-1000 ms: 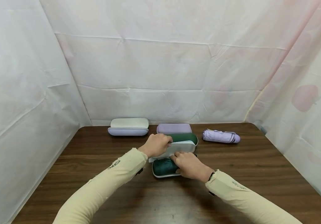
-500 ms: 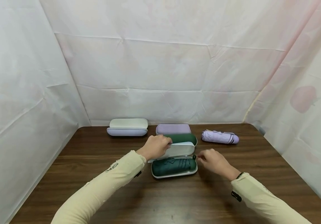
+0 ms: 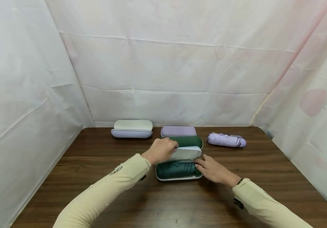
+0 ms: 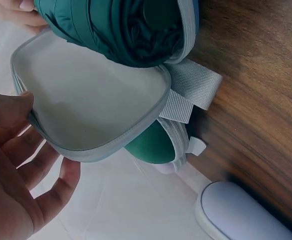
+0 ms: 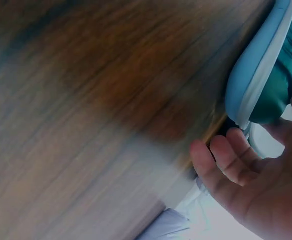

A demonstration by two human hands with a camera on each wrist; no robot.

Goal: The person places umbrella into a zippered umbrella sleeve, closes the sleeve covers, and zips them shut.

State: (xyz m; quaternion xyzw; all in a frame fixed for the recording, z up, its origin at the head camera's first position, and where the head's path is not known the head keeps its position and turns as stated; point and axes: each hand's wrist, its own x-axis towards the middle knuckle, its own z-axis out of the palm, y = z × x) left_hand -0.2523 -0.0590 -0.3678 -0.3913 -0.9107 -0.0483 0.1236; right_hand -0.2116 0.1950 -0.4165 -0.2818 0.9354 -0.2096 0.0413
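A light blue zip case stands open at mid table, its grey-lined lid (image 3: 187, 154) tilted up towards the back. A folded dark green umbrella (image 3: 175, 170) lies in the case's lower half. My left hand (image 3: 159, 151) pinches the lid's edge; in the left wrist view its thumb (image 4: 23, 105) presses on the zip rim. At the right end of the case, my right hand (image 3: 216, 171) touches the end of the umbrella with thumb and forefinger. Its other fingers (image 5: 226, 160) reach loosely past the case end. Whether a strap sits under those fingertips is hidden.
Right behind the lid lies a dark green case (image 3: 187, 140), with a purple case (image 3: 178, 130) behind it. An opened lavender case (image 3: 132, 133) is at back left. A folded purple umbrella (image 3: 226, 140) lies at back right. White sheeting (image 3: 163, 69) hangs around the table.
My right hand has gone from on top of the green umbrella to the right, off it, then back against its right end. My left hand keeps hold of the lid.
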